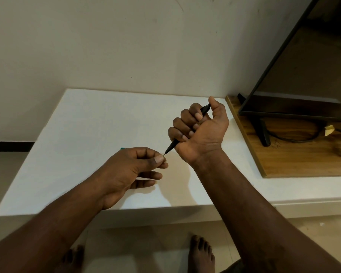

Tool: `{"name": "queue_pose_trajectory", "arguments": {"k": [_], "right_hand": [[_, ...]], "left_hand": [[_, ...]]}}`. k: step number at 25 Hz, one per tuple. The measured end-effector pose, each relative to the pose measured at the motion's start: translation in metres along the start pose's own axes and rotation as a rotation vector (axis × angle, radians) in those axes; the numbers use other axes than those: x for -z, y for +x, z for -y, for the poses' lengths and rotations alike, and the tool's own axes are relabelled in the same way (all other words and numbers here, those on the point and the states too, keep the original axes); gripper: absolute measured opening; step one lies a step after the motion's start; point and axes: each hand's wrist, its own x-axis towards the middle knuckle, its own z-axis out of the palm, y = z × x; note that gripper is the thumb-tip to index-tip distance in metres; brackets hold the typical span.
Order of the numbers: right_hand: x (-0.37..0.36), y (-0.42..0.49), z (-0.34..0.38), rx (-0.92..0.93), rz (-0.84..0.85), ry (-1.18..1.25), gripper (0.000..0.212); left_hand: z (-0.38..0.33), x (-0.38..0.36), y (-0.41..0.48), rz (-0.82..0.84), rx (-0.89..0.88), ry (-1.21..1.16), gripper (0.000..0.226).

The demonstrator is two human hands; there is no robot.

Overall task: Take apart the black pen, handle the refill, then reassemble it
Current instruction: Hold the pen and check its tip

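Observation:
My right hand (202, 131) is closed in a fist around the black pen (171, 147). The pen runs diagonally, its top end poking out by the thumb and its pointed tip aimed down-left. My left hand (134, 166) is just left of that tip, thumb and forefinger pinched together right at the thin metal point. Whether those fingers grip the refill tip or only touch it is too small to tell. Both hands hover over the white table (83, 138).
A small teal object (122, 148) peeks out behind my left hand. At the right, a wooden board (295, 160) carries a black TV screen (303, 62) on its stand, with a cable. A wall stands behind the table. My bare feet are below its front edge.

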Motion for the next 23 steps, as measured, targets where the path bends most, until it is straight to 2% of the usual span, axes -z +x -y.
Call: {"name": "queue_pose_trajectory", "arguments": {"k": [23], "right_hand": [[0.0029, 0.0021, 0.0015, -0.049, -0.019, 0.035, 0.047]], "left_hand": [[-0.0021, -0.0083, -0.0022, -0.06, -0.068, 0.131, 0.032]]}}
